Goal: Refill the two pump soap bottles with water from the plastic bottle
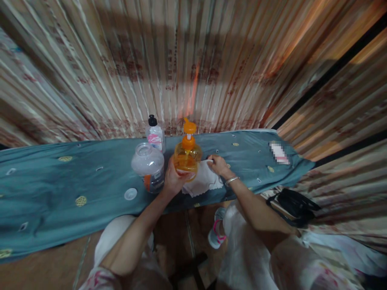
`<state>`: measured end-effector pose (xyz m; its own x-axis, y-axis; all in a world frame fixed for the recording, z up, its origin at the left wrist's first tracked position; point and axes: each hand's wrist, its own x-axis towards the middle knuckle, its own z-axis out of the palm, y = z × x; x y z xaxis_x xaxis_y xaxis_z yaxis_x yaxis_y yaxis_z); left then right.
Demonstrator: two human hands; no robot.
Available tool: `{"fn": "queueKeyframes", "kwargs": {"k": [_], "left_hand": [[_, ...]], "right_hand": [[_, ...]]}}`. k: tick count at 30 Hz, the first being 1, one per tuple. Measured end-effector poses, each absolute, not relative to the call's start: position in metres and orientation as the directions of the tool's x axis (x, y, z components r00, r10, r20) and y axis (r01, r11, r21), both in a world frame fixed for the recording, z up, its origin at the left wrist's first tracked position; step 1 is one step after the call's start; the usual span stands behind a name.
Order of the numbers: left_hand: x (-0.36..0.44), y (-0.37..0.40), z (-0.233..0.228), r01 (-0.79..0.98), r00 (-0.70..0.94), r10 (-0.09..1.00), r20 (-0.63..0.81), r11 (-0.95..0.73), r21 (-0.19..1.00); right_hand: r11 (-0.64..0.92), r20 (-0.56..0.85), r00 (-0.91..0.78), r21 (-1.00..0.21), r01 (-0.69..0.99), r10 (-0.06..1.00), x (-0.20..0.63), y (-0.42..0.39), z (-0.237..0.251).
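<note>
An orange pump bottle (188, 155) with amber liquid in its lower part stands near the middle of the cloth-covered table. My left hand (175, 177) is wrapped round its left and lower side. A white cloth (202, 179) lies beside and in front of the bottle, partly hidden by it. My right hand (218, 165) pinches the cloth's upper right edge, with a bracelet on the wrist. Close to my left hand is a clear round wide jar (148, 165) without a lid. Behind the jar rises a clear bottle (155, 137) with a black cap and pink label.
A small white round lid (130, 194) lies in front of the jar. Far right on the green tablecloth (99, 177) is a blurred-out flat item (279, 153). Pleated curtains (136, 68) hang right behind the table. A black bag (293, 205) sits at lower right.
</note>
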<state>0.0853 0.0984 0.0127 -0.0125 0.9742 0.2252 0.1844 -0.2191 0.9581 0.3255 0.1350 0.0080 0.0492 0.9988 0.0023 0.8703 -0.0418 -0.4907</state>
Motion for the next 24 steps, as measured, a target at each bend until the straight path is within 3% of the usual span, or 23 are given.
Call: {"fn": "queueKeyframes", "kwargs": {"k": [11, 24], "left_hand": [[0.082, 0.096, 0.017, 0.177, -0.001, 0.974, 0.225, -0.222, 0.959], [0.080, 0.092, 0.015, 0.147, 0.008, 0.972, 0.236, -0.235, 0.961]], "right_hand": [[-0.045, -0.015, 0.044, -0.492, 0.869, 0.999, 0.343, 0.143, -0.002], [-0.138, 0.068, 0.173, -0.356, 0.924, 0.983, 0.351, 0.134, 0.006]]}}
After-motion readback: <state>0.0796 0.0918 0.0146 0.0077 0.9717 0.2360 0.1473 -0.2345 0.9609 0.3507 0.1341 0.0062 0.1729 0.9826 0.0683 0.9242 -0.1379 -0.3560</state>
